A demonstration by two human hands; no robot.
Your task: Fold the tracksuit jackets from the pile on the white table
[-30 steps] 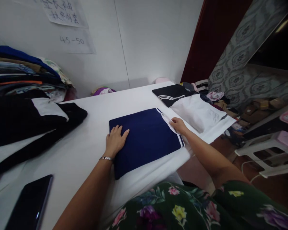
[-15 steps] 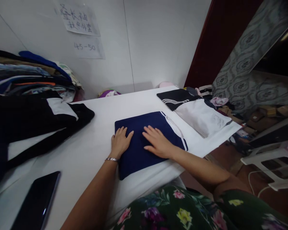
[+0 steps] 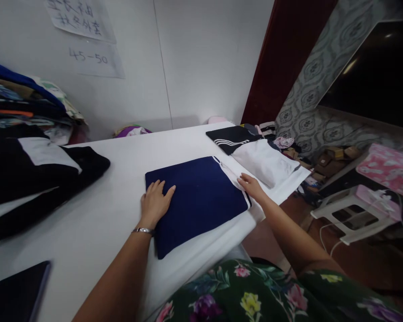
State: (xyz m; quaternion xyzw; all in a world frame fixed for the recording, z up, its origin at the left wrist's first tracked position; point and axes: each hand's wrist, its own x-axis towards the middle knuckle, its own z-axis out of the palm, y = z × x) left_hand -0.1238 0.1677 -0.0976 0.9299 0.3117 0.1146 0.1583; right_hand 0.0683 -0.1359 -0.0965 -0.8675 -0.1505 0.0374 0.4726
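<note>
A folded navy garment (image 3: 198,197) with a white-trimmed right edge lies flat on the white table (image 3: 127,156). My left hand (image 3: 155,202), a bracelet at its wrist, rests open on the garment's left side with fingers spread. At the trimmed right edge, my right hand (image 3: 251,186) has its fingers drawn together on the white trim. Part of that grip is hidden. Beyond this hand lie a folded white garment (image 3: 263,161) and a folded black garment (image 3: 230,136) with white stripes.
A black garment (image 3: 90,163) with a white patch spreads over the table's left, near a stack of folded clothes (image 3: 16,98). At lower left lies a phone (image 3: 18,293). A plastic stool (image 3: 352,210) stands right of the table, with cardboard boxes (image 3: 329,163) behind it.
My right hand has moved from the middle of the navy garment to its white-trimmed right edge, fingers now drawn together. My left hand stays on the left side. The view has turned right.
</note>
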